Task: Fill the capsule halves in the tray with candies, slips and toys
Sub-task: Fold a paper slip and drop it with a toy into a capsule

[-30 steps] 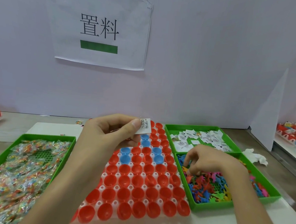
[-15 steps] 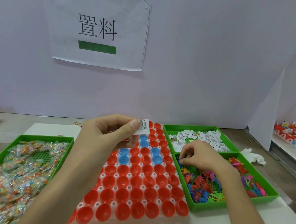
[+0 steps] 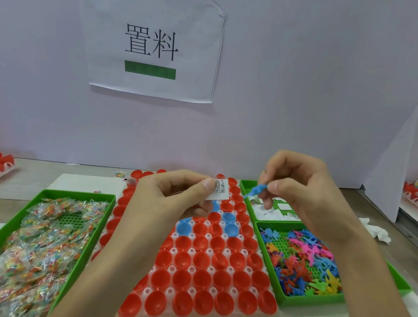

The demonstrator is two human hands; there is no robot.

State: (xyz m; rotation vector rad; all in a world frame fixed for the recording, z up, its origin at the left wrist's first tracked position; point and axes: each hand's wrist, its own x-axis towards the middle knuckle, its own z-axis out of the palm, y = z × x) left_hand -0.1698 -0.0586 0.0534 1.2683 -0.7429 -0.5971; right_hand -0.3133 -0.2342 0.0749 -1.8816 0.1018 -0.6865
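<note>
Three green bins [image 3: 79,193] flanking white tray [image 3: 228,269], red and blue capsule halves [image 3: 202,278] partly masked by left hand [image 3: 173,197] pinching printed slip [image 3: 219,190], right hand [image 3: 302,185] pinching blue toy [image 3: 257,190].

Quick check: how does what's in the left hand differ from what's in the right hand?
The slip is white, flat printed paper; the toy is blue with thin limbs. The left hand pinches the slip over the capsule tray; the right hand pinches the toy over the slip bin. Both are held up, neither in a capsule half yet.
</note>
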